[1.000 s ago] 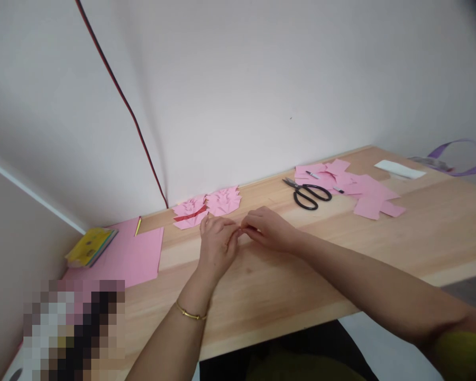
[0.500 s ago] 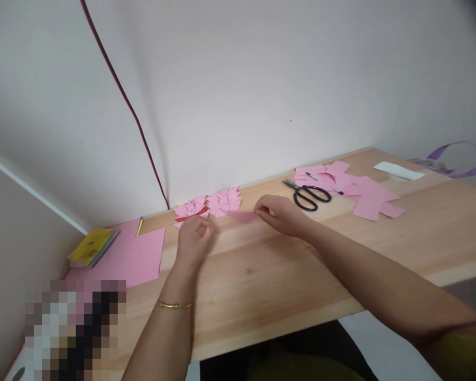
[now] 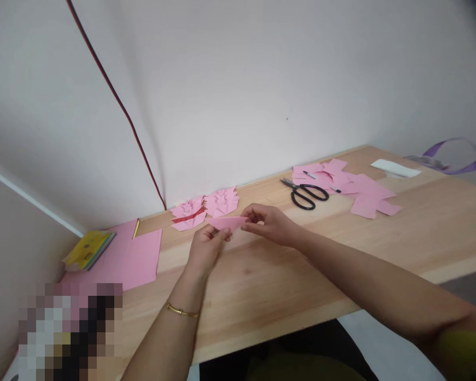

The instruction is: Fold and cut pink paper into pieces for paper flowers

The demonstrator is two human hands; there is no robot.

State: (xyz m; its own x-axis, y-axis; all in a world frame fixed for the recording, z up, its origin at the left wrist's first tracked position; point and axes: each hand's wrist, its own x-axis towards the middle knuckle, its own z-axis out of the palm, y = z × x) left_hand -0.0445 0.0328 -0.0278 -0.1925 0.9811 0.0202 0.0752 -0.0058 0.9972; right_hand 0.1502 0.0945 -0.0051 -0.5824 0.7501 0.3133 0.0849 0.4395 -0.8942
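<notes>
A small piece of pink paper is held between my two hands, just above the wooden table. My left hand pinches its left side, thumb on the near face. At its right end, the thumb and fingers of my right hand grip the edge. Behind the hands lie folded pink paper pieces with jagged edges, by the wall. Beside them, more folded pink paper has a red strip across it.
Black-handled scissors lie right of my hands, near pink paper scraps with two small pens. A white strip is at the far right. Pink sheets and a yellow packet are on the left. A cord hangs down the wall.
My left hand has moved right and taken hold of the pink paper's left side. My right hand has come slightly left and nearer. The red strip behind is more exposed.
</notes>
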